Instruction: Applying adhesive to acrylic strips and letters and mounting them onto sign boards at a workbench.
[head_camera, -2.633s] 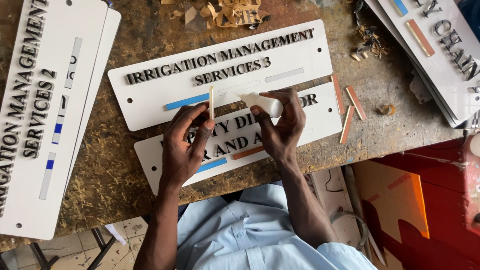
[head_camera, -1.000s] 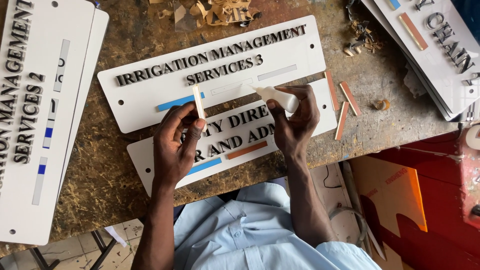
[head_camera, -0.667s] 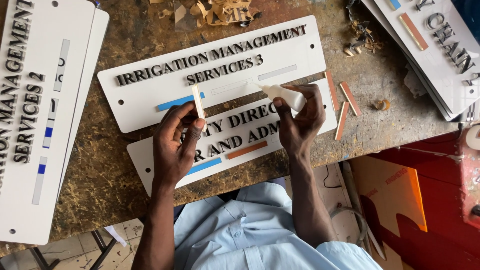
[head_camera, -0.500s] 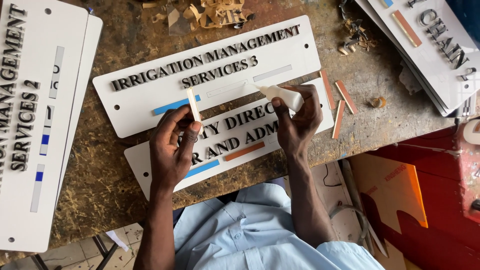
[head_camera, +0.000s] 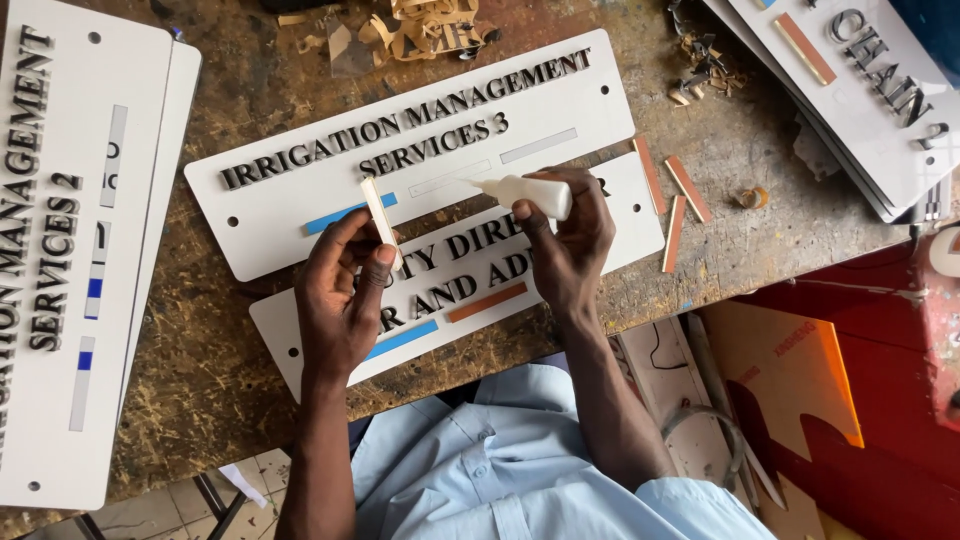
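Worn wooden tabletop (head_camera: 250, 90) carries two white lettered signs, upper sign (head_camera: 300, 215) partly overlapping lower sign (head_camera: 610, 215). Right hand (head_camera: 570, 245) grip closed around small white glue bottle (head_camera: 525, 192), nozzle pointing left. Left hand (head_camera: 345, 295) pinches thin pale strip (head_camera: 378, 210) upright over upper sign.

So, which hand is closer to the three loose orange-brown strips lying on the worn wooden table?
Right. The right hand, holding a small white glue bottle, is just left of the strips. The left hand, pinching a thin white strip, is farther left.
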